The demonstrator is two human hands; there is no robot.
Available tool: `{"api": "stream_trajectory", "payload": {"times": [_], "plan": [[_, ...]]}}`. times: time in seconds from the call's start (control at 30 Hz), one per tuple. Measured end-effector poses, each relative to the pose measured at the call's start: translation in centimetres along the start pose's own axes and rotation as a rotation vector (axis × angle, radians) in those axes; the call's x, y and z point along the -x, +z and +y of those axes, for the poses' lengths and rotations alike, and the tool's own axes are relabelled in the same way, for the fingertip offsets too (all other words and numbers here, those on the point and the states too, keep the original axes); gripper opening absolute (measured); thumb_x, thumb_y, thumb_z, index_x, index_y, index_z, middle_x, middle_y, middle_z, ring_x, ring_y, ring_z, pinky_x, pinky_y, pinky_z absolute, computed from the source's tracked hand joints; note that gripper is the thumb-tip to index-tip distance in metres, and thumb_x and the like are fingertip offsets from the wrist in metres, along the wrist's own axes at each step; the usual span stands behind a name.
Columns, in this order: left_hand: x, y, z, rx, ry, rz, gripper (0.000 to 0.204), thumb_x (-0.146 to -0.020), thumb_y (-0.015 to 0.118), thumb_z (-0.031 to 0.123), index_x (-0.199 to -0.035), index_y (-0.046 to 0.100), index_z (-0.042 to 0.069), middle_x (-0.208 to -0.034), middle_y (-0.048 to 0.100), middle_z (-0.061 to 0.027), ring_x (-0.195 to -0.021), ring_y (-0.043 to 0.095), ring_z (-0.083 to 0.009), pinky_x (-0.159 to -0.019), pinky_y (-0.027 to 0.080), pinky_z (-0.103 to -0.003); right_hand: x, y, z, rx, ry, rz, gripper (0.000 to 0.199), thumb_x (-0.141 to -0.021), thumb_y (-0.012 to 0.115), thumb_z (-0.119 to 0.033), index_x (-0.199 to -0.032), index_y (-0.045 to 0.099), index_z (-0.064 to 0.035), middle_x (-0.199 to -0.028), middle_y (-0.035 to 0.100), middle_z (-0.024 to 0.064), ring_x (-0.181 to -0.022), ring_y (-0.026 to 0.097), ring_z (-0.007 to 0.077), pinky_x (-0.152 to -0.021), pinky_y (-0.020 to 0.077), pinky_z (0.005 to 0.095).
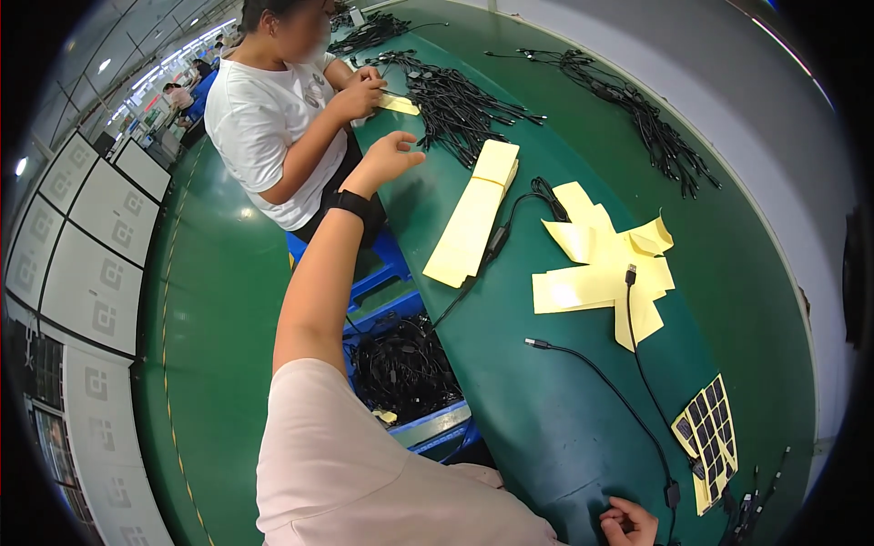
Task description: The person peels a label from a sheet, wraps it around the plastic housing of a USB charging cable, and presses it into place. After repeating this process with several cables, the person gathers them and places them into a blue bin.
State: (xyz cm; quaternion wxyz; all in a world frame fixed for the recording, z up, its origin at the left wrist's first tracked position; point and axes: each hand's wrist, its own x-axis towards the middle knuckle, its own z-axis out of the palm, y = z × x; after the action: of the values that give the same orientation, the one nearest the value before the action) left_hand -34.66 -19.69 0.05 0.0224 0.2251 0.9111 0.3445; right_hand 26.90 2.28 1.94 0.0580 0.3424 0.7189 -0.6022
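My left hand point(390, 161) reaches far out over the green table, its half-bent fingers apart and nothing visible in them. Just beyond it lies a large bundle of black cables point(455, 100). Near the lower edge, my right hand point(628, 525) rests low by the table with curled fingers; what they hold, if anything, is hidden. Beside that hand runs a black USB cable point(601, 375) with a small black box point(672, 493) along it. A second USB plug point(631, 275) lies over a spread of yellow paper strips point(583, 286).
A stack of yellow strips point(469, 223) lies mid-table beside a cable with an inline switch point(496, 244). Black label sheets point(710, 432) are at right. A blue bin of cables point(405, 364) stands below the table edge. A co-worker point(282, 118) sits at far left, handling a yellow strip.
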Motion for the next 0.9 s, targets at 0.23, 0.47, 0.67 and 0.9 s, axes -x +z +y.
{"api": "stream_trajectory", "payload": {"times": [0.23,0.47,0.67,0.9], "plan": [[-0.1,-0.8,-0.3,-0.037,0.041,0.011,0.051,-0.072,0.068,0.026,-0.113,0.053,-0.001,-0.11,0.057,-0.0181,-0.105,0.053,-0.0277,-0.086,0.042,-0.032,-0.2,0.2,0.4,-0.008,-0.006,0.037,0.027,-0.081,0.061,-0.003,-0.107,0.058,0.0023,-0.082,0.058,0.0027,-0.075,0.051,0.0082,-0.07,0.0419,0.02],[-1.0,-1.3,1.8,0.15,-0.103,0.005,0.054,-0.073,0.068,0.025,-0.115,0.05,-0.004,-0.098,0.061,-0.0159,-0.083,0.063,-0.0209,-0.071,0.048,-0.029,-0.4,0.0,1.3,0.04,-0.036,0.08,0.026,-0.081,0.061,-0.005,-0.106,0.059,0.0019,-0.08,0.058,0.0018,-0.073,0.05,0.0077,-0.067,0.042,0.0199],[-5.5,-5.0,0.8,-0.048,-0.099,-0.035,0.06,-0.074,0.067,0.025,-0.121,0.044,-0.004,-0.087,0.062,-0.0116,-0.066,0.063,-0.0172,-0.056,0.049,-0.027,-0.5,0.3,1.1,0.098,-0.051,0.095,0.024,-0.082,0.061,-0.008,-0.105,0.06,0.0005,-0.078,0.057,0.0007,-0.07,0.049,0.0072,-0.065,0.0419,0.0196],[-6.3,-5.5,3.5,-0.085,-0.184,-0.046,0.062,-0.075,0.065,0.028,-0.125,0.042,0.0,-0.088,0.063,-0.0087,-0.065,0.062,-0.016,-0.054,0.048,-0.027,-0.7,0.5,1.4,0.137,-0.051,0.13,0.021,-0.083,0.06,-0.009,-0.102,0.061,-0.0007,-0.077,0.058,0.0021,-0.071,0.05,0.0072,-0.064,0.0426,0.0202]]}}
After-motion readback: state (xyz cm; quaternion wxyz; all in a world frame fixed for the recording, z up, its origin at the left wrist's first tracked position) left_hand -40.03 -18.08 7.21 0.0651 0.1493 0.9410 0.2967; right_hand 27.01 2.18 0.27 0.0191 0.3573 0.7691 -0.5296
